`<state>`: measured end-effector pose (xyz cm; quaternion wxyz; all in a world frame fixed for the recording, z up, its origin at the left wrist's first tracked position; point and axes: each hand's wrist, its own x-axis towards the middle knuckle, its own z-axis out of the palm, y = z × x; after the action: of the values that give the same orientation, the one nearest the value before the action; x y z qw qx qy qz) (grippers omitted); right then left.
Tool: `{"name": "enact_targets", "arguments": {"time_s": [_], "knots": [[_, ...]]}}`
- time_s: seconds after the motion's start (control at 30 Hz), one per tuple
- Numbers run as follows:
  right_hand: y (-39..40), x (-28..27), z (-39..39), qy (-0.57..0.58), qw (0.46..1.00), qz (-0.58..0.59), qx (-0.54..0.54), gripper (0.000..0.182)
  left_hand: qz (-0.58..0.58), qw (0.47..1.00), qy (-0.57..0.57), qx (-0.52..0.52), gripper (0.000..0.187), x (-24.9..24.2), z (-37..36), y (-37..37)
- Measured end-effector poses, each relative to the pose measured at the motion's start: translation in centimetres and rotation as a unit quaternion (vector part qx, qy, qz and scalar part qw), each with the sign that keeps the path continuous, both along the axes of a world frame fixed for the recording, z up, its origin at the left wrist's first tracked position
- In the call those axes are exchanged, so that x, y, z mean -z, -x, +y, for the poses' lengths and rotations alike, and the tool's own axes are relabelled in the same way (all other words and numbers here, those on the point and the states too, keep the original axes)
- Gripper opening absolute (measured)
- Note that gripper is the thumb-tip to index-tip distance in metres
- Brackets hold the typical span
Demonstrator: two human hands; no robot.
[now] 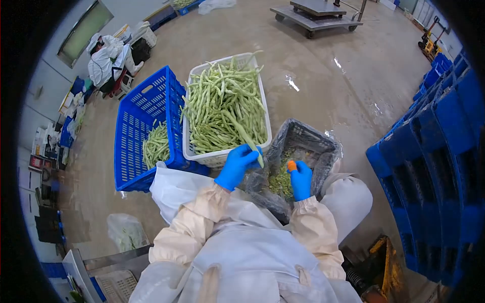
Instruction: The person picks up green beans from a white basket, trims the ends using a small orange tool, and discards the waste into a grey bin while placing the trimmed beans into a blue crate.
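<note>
My left hand (237,166) pinches a bean (246,137) at the white crate's near edge (204,156); my right hand (301,182): grip, I cannot tell.

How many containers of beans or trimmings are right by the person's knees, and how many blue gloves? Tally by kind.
Blue crate, beans inside: 1
White basket, beans: 1
Plastic-lined bin, trimmings: 1
Blue gloves, left glove and right glove: 2
Total: 5
</note>
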<state>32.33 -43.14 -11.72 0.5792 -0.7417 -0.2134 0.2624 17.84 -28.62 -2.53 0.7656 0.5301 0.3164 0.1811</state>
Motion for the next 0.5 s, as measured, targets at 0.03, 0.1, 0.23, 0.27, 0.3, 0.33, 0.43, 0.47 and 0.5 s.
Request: {"name": "enact_targets", "arguments": {"time_s": [0.03, 0.1, 0.23, 0.27, 0.3, 0.33, 0.43, 0.47, 0.5], "knots": [[0.4, 0.1, 0.0, -0.058, 0.996, -0.073, -0.011, 0.015, -0.017, 0.999, 0.026, -0.011, 0.026, -0.5, 0.2, -0.6], [1.5, -1.1, 0.9, -0.127, 0.991, -0.03, -0.037, 0.017, -0.041, 0.998, 0.048, -0.015, 0.029, -1.3, 0.2, -1.3], [2.3, -5.7, 0.8, -0.179, 0.967, 0.131, -0.128, 0.019, -0.056, 0.998, -0.01, -0.018, 0.03, 0.4, -0.2, -2.3], [2.3, -5.7, 0.8, -0.179, 0.96, 0.158, -0.149, 0.018, -0.064, 0.998, 0.009, -0.018, 0.03, 0.7, -0.4, -2.4], [2.4, -5.7, 0.7, -0.179, 0.959, 0.159, -0.151, 0.018, -0.072, 0.997, 0.027, -0.019, 0.03, 0.9, -0.6, -2.4], [2.4, -5.5, 0.8, -0.177, 0.96, 0.158, -0.15, 0.018, -0.071, 0.997, 0.027, -0.021, 0.03, 1.1, -0.7, -2.3], [2.8, -4.1, 1.1, -0.175, 0.97, 0.112, -0.128, 0.018, -0.084, 0.996, 0.032, -0.023, 0.03, 1.4, -1.0, -2.3], [3.0, -3.6, 1.2, -0.174, 0.977, 0.067, -0.107, 0.018, -0.085, 0.994, 0.06, -0.039, 0.03, 1.4, -1.1, -2.3], [3.2, -3.5, 1.2, -0.174, 0.977, 0.067, -0.107, 0.018, -0.085, 0.991, 0.088, -0.054, 0.029, 1.3, -1.2, -2.4]]}}
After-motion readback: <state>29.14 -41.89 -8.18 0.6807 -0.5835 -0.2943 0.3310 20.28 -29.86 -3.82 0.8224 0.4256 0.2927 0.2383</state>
